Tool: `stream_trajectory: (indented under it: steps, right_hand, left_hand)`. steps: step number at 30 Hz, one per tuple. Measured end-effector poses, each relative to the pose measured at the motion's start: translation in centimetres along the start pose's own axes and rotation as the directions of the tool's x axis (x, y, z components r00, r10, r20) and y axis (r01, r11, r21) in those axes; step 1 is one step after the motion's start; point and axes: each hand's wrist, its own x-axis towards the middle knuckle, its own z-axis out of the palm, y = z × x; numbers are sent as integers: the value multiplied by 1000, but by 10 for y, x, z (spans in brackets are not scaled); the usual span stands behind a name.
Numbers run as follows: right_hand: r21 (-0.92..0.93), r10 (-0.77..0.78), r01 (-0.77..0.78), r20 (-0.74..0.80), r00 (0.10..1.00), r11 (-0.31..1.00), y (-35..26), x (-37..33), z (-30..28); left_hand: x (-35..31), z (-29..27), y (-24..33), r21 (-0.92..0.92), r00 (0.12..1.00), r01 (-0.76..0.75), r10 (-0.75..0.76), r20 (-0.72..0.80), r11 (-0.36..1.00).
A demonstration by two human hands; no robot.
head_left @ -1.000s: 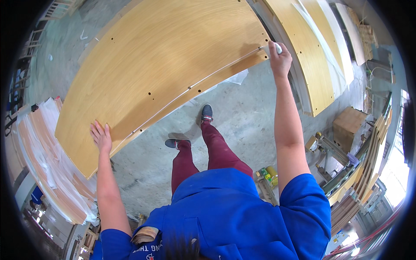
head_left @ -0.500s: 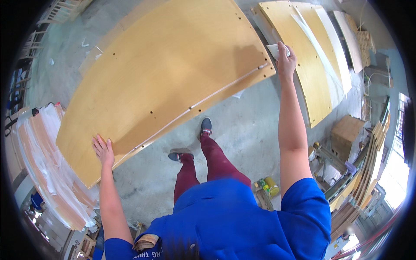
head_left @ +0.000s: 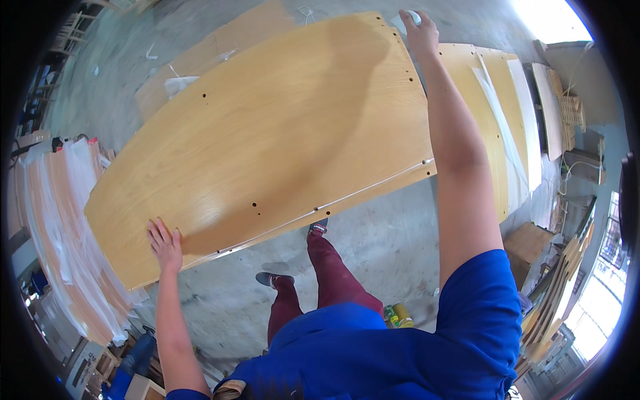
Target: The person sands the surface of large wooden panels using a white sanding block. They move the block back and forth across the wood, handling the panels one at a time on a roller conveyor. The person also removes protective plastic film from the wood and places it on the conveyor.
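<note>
A large light-wood panel (head_left: 267, 140) with one curved side spreads in front of me. Several dark holes dot its edges, and a thin white strip (head_left: 373, 184) runs along its near side. My left hand (head_left: 165, 248) lies flat on the panel's near left part, fingers spread. At the far right corner, my right hand (head_left: 421, 32) is closed around a small white folded sheet (head_left: 415, 18), mostly hidden by the fingers. Whether it is paper or cloth I cannot make out. That hand is at the panel's edge; contact with the wood is unclear.
To the right lie more wooden panels (head_left: 493, 137) with white wrapping strips. A stack of wrapped boards (head_left: 67, 233) stands at left. Flattened cardboard (head_left: 220, 47) is on the floor beyond the panel. A wooden box (head_left: 527, 243) and leaning planks (head_left: 560, 280) are at right.
My right hand, still holding the white sheet, has moved away from me along the panel's right end. My left hand stays on the wood. The whole view has shifted.
</note>
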Motion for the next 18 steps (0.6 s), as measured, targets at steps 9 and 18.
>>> stream_trajectory:
  steps: [9, 18]
  right_hand:
    - [-244, 155, -112, 164, 974, 963, -26, 23, 26]
    - [-306, 156, -92, 191, 969, 948, -19, 32, 35]
  left_hand:
    - [-5, -1, -1, -30, 1000, 14, -13, 23, 999]
    - [-4, 0, -2, -32, 1000, -4, 4, -6, 999]
